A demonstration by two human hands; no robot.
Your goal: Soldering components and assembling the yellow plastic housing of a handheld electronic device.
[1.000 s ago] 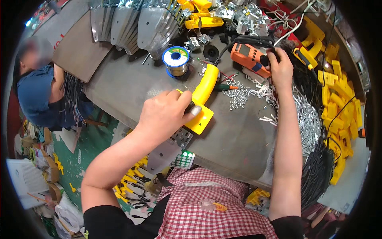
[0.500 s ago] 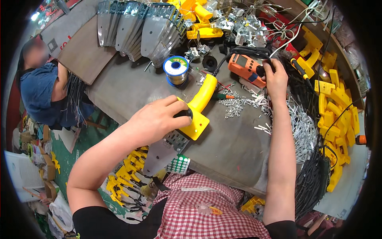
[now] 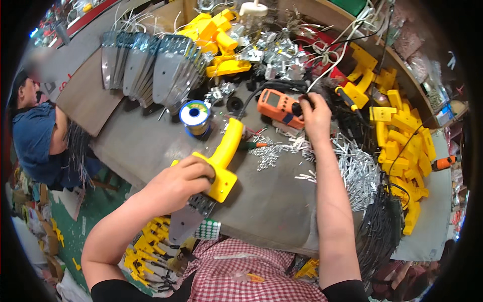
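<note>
My left hand [image 3: 177, 185] is closed around the wide end of a yellow plastic handle [image 3: 227, 146], which lies tilted over the table. A grey metal plate [image 3: 184, 221] with a perforated strip extends from under that hand toward the table's near edge. To the right, my right hand [image 3: 318, 120] has thumb and fingers pinched on the black knob of an orange multimeter [image 3: 274, 107]. A black cable [image 3: 246, 106] runs from around the meter toward the handle's far tip. What lies beneath my left fingers is mostly hidden.
A solder spool [image 3: 194, 115] stands beyond the handle. Small metal screws [image 3: 269, 155] and a pile of silvery pins [image 3: 358, 173] lie by my right forearm. Yellow handle shells [image 3: 402, 133] heap up at right; stacked grey plates [image 3: 171, 70] stand behind. Another person [image 3: 37, 131] sits at left.
The whole view has shifted, so the table's things appear farther left. Both hands keep about the same places on the handle and the meter. A black piece at my left fingertips shows less now.
</note>
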